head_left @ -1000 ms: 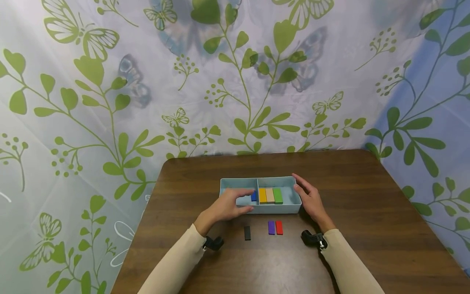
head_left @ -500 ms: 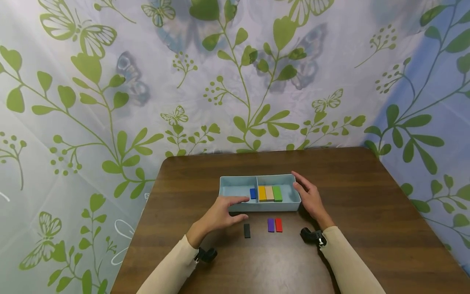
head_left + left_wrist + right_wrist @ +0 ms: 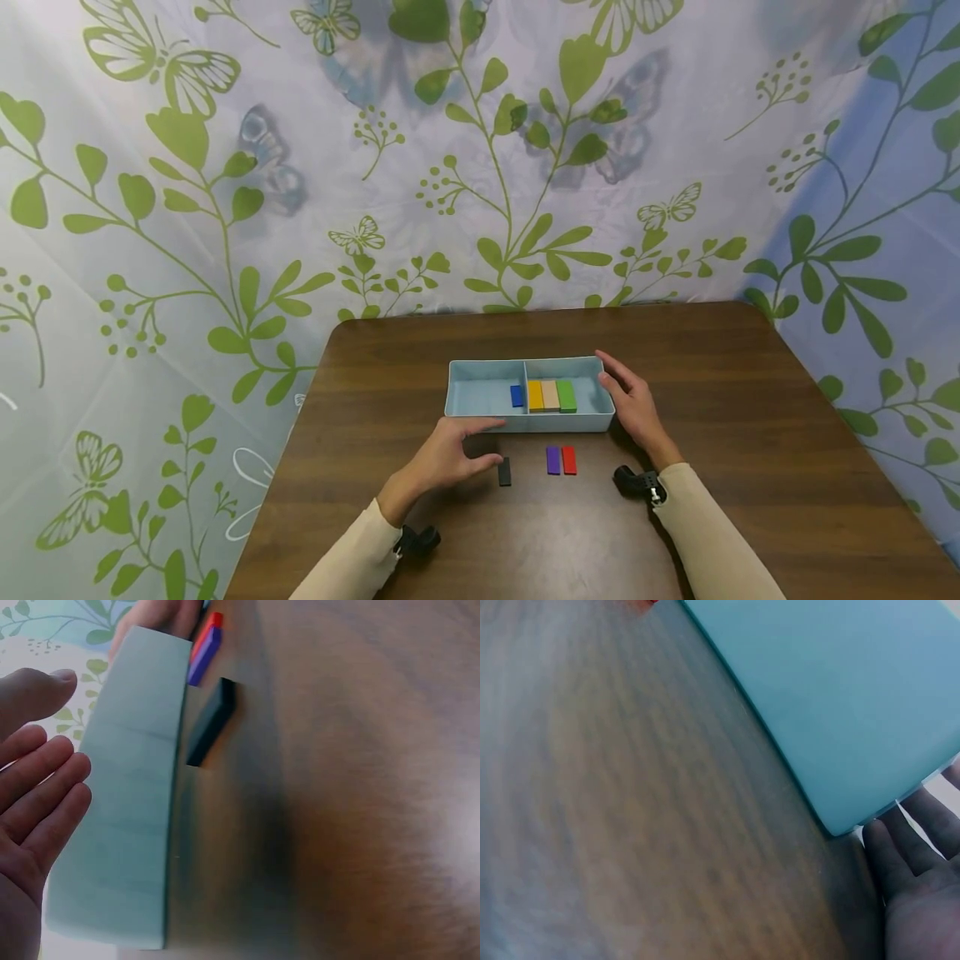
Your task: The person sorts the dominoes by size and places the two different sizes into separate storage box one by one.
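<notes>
We've drawn our empty, thumb-spread left hand back toward the black block, within reach now; our straight-fingered right hand touches the tray.

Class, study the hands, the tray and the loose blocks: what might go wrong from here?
1. The black block lies flat on the table, so the left hand might push it along rather than lift it.
2. The purple block and red block lie close together; reaching for one could nudge the other.
3. The right hand is at the end of the tray; a push there might slide the blue block, which has bare floor beside it.
</notes>
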Demonstrator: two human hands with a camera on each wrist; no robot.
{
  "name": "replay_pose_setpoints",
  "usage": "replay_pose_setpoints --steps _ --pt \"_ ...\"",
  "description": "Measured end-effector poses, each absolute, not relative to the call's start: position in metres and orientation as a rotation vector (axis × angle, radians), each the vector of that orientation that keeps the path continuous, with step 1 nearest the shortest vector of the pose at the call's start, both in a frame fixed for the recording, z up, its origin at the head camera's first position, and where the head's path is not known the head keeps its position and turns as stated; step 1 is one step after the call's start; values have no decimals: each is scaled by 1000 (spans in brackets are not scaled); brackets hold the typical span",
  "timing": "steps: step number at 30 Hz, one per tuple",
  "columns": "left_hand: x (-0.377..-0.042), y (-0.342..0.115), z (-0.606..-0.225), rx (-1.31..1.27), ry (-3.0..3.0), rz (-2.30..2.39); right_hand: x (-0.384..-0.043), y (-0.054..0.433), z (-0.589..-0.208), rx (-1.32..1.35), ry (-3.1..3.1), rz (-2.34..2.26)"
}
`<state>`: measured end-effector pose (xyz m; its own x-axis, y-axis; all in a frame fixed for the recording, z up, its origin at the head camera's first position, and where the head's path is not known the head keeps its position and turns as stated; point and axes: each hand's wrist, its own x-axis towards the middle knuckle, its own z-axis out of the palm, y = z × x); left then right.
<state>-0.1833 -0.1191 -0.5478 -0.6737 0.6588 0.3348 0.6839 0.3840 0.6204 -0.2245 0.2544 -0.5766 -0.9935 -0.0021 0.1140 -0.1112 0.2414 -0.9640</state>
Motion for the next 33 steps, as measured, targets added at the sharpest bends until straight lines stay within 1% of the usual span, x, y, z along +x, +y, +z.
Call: replay_pose_setpoints --steps 13,22,33 --pt "-171 -119 -570 -1194 -2733 -1238 -225 255 -578 100 -2397 1889" --pt "-164 -114 -582 -1169 -2774 -1154 -225 254 -579 93 -2401 1896" --pt "-162 -110 -580 -1118 -2834 -1090 -223 253 -577 119 -2397 1877"
